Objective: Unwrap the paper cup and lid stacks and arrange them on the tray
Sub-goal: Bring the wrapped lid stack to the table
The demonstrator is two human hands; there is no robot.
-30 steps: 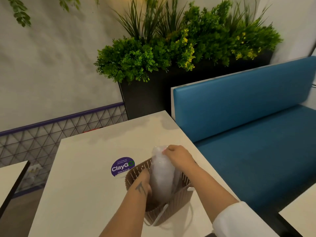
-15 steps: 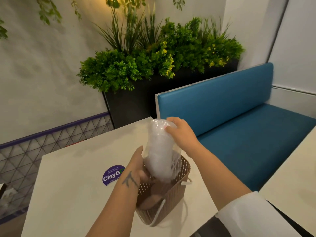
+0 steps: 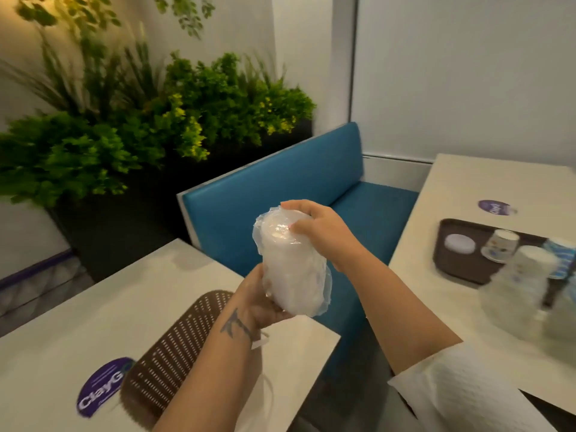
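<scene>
Right hand (image 3: 324,232) fingers (image 3: 299,207) grasp the top of the wrapped lid stack (image 3: 290,263); the left hand (image 3: 261,300) cups its base. The stack hangs above the blue bench (image 3: 299,194), between the basket (image 3: 174,347) and the tray (image 3: 467,263) table (image 3: 467,188).

between my two tables runs an open gap over the blue bench (image 3: 311,182), free for a hand to pass. on the right table (image 3: 467,194) the brown tray (image 3: 448,260) keeps bare floor at its far left, but cup stacks (image 3: 526,272) crowd its near right. the brown basket (image 3: 174,347) blocks the left table's near edge.
</scene>
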